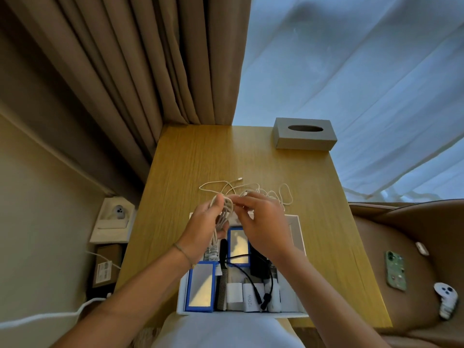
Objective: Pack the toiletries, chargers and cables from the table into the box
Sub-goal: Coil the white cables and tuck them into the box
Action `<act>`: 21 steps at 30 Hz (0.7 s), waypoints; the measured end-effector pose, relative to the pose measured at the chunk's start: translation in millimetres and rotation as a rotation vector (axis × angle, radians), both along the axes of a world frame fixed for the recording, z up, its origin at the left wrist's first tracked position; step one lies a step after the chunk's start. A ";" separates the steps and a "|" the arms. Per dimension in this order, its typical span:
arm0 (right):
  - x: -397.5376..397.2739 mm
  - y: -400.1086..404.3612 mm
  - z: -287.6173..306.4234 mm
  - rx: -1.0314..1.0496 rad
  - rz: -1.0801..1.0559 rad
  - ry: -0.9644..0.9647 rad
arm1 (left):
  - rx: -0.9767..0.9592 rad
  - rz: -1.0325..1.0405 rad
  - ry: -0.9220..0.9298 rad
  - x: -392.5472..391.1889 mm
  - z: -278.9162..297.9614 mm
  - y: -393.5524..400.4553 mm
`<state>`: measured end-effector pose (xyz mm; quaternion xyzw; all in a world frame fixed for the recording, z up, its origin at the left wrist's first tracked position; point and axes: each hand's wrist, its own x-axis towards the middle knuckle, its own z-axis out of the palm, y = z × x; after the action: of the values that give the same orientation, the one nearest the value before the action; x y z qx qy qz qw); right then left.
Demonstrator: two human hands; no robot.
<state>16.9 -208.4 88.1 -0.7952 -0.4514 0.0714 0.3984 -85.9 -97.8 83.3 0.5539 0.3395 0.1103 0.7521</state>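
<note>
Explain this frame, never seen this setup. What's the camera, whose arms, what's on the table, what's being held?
There is no machine: this is one picture from a wide-angle camera worn on a person's head, looking forward and down, so the edges bend. The two bare arms are that person's own.

The left hand grips a bundle of coiled white cable, and the right hand pinches the same cable near the coil. The loose rest of it trails on the wooden table beyond the hands.

Below the hands sits an open white box, already holding blue-edged packets, a black comb, a white charger and a black cable. A grey tissue box stands at the table's far right corner.
</note>
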 end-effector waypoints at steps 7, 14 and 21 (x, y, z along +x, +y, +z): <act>-8.6 -17.7 -10.8 -0.167 -0.013 -0.086 | 0.277 -0.026 0.217 10.4 -23.2 -22.8; 14.9 -61.0 -24.6 -0.409 0.031 -0.241 | 0.838 -0.389 0.262 2.5 -64.9 -48.7; 20.3 -97.6 -47.7 -0.449 -0.070 -0.016 | 1.505 -0.985 0.174 -12.1 -122.9 -61.0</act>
<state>37.2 -305.9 40.5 -0.8796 -0.3996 0.1498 0.2102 -97.9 -158.7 -39.6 0.9886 -0.0425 -0.0736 0.1245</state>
